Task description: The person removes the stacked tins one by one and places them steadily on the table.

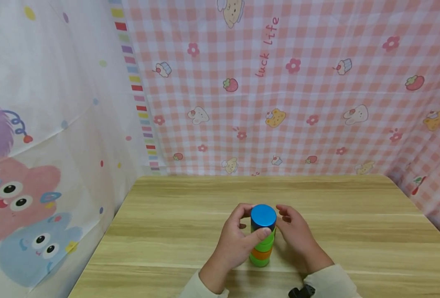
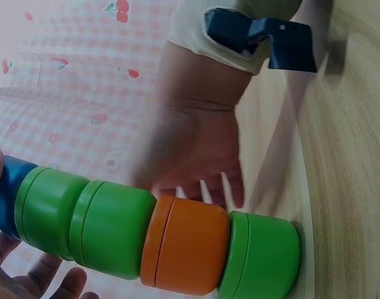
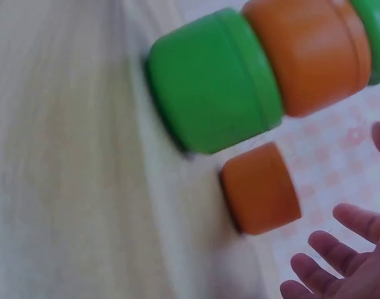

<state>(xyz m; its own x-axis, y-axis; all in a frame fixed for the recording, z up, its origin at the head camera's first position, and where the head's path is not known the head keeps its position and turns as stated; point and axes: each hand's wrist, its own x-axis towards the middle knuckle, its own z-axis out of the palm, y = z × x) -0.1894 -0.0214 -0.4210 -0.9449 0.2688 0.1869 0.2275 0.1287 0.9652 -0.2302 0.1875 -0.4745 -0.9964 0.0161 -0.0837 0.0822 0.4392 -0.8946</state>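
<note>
A stack of round pieces [image 1: 262, 244] stands upright on the wooden table [image 1: 354, 231]: green at the bottom, then orange, two green, and a blue top piece [image 1: 263, 216]. My left hand [image 1: 244, 229] grips the stack, thumb across the upper green piece and fingers curled behind the blue one. Just right of the stack, my right hand [image 1: 296, 231] hovers with relaxed fingers; I see no contact. The left wrist view shows the stack [image 2: 177, 243] with the right hand [image 2: 196, 149] spread behind it. In the right wrist view a separate small orange piece [image 3: 260, 187] sits on the table beyond the stack [image 3: 240, 93].
Pink chequered cloth [image 1: 298, 103] hangs behind and to the right of the table, and white cartoon-print cloth [image 1: 49, 124] closes the left side. A dark wrist mount [image 1: 302, 291] sits on my right sleeve. Bare wood lies on both sides of the stack.
</note>
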